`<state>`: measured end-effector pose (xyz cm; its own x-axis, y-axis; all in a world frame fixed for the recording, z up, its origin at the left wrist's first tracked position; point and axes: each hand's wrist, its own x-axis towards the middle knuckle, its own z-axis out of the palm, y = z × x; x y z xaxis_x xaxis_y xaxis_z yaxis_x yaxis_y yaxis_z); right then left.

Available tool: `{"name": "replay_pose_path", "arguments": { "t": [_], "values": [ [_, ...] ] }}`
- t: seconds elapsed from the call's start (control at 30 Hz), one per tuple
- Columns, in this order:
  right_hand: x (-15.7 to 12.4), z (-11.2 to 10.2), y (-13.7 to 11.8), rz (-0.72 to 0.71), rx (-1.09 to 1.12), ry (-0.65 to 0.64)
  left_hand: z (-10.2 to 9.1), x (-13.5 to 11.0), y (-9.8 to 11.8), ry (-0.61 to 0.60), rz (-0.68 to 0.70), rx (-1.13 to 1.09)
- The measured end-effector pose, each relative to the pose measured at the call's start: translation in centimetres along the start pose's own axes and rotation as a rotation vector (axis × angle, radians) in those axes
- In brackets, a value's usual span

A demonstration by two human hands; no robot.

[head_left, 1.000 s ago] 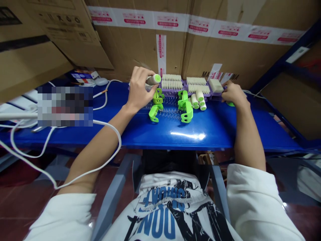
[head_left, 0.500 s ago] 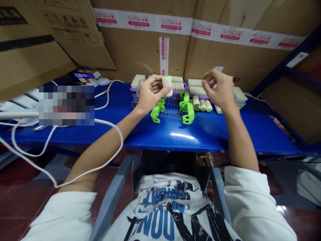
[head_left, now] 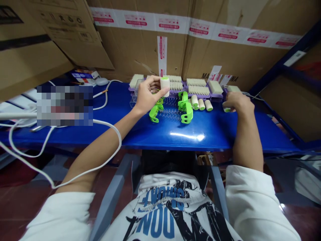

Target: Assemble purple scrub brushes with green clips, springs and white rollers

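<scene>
**White roller in the left hand, second roller under the right**

A large cardboard sheet stands behind the blue tabletop, and probably serves as a backstop along its back edge. Close to that edge runs a line of purple racks carrying pale ridged blocks; set so far back, they seem placed to leave the strip toward the front edge for the hands.

In front of the racks, midway between the tabletop's left and right edges, sit green brackets with rows of thin metal pins between them. That middle spot presumably lets both arms reach them equally well.

The left hand is raised just behind the brackets' left side. Its thumb and fingers pinch the white roller around the side, nearly upright, green end up; gripping it there probably keeps that end uncovered.

The right hand is bent down toward the tabletop's back right corner. Its fingers curl over the second roller, whose green end shows below them; I cannot tell whether they are closed on it.

Loose rollers lie between the brackets and the right hand, grouped against the front of the racks, likely to stay within easy reach.
</scene>
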<state>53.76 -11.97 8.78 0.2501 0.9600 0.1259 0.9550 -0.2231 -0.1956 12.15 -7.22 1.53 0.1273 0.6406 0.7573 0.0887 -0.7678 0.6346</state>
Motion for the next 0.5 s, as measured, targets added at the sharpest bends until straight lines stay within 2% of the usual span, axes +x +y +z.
{"name": "replay_pose_path", "arguments": {
  "t": [0.1, 0.2, 0.33, 0.5],
  "values": [
    [-1.0, -1.2, -1.6, 0.106, -0.037, 0.000, -0.1, 0.0, 0.1, 0.004, -0.007, 0.015],
    [-2.3, -1.9, -3.7, -0.014, 0.074, 0.003, 0.0, 0.0, 0.3, 0.010, -0.016, 0.012],
    [-3.1, -0.9, -6.4, -0.227, 0.255, -0.102, 0.0, 0.0, 0.4, 0.013, -0.014, 0.014],
    [-2.9, 0.8, -7.4, -0.245, 0.243, -0.128, 0.0, -0.1, 0.2, 0.004, 0.006, 0.008]
  ]
}}
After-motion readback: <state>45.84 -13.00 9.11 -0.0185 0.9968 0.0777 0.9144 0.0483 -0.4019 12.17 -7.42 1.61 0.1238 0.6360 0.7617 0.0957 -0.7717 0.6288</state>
